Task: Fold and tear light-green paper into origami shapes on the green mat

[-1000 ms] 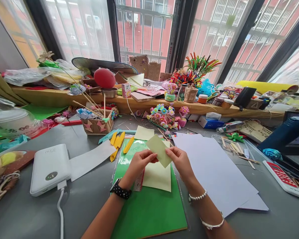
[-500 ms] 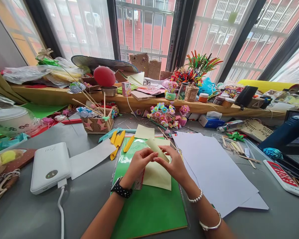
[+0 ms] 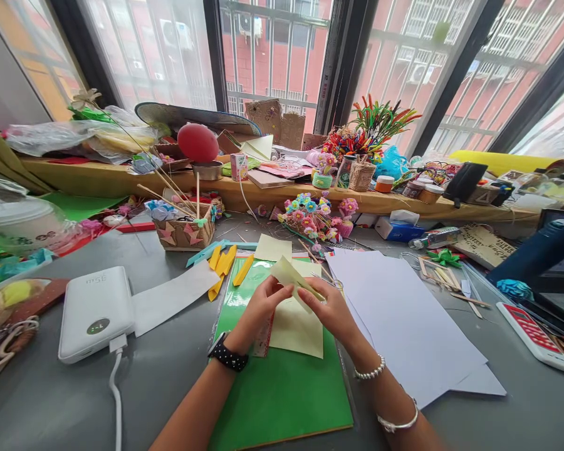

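through the camera i have the fingers (image 3: 311, 300) of my left hand (image 3: 262, 307) and right hand (image 3: 334, 311) clamped on a small, bent, pale-yellow paper sheet (image 3: 286, 273), above the glossy green rectangular board (image 3: 282, 394).

Mine: two sets of fingers (image 3: 269, 297), one pale slip (image 3: 284, 272) held; one watch (image 3: 227, 355), two bracelets (image 3: 370, 374). Counter (image 3: 173, 369): one green board (image 3: 301, 401), at least two loose pale sheets (image 3: 301, 338), at least two white sheets (image 3: 399, 313), one power bank (image 3: 94, 307), one calculator (image 3: 536, 338), one tissue box (image 3: 397, 229). Yellow strips (image 3: 243, 270) overlap; I make it three at least. Ledge (image 3: 228, 198): one red balloon (image 3: 198, 143).
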A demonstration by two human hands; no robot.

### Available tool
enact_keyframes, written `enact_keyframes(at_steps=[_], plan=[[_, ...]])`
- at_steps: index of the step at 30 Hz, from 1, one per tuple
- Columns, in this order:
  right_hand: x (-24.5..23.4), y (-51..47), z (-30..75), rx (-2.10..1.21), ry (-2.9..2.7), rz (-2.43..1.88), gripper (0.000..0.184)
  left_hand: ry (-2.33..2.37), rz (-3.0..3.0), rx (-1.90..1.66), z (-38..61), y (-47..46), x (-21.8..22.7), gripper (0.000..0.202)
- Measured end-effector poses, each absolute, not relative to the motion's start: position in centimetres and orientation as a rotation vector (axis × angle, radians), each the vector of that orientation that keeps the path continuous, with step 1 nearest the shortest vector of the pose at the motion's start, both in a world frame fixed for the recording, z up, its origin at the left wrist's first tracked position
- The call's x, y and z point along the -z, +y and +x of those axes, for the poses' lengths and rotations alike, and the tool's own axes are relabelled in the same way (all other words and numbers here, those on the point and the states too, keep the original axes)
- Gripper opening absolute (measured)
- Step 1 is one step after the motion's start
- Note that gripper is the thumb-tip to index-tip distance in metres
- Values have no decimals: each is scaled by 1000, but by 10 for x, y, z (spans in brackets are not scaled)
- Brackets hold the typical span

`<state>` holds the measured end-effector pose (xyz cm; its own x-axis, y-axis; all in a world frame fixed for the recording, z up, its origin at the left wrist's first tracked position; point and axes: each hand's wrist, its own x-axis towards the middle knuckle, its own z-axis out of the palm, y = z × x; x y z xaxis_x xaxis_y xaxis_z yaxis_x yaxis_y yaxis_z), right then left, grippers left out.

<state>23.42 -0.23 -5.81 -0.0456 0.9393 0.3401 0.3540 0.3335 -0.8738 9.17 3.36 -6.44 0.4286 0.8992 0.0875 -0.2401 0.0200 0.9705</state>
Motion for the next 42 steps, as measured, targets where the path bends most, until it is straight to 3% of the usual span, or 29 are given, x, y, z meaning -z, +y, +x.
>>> enact_keyframes(at_steps=[5, 9, 15, 23, 30, 42], plan=[[62, -1, 242, -749, -1315, -1380, 28, 668, 1234, -1009, 92, 34, 66, 32], [62, 0, 246, -880, -1150, -1246, 31, 750, 1269, -1067, 91, 36, 66, 32], [63, 2, 244, -1073, -1246, -1213, 31, 895, 1224, -1159, 89, 34, 64, 35], [60, 0, 249, -658, -1377, -1283, 21, 991, 1556, -1074, 95, 31, 68, 25], [47, -11, 239, -221, -1589, -1148, 14, 1067, 2033, -1384, 96, 23, 45, 14], [49, -15, 235, 62, -1607, -1159, 15, 993, 2324, -1605, 104, 11, 46, 10]])
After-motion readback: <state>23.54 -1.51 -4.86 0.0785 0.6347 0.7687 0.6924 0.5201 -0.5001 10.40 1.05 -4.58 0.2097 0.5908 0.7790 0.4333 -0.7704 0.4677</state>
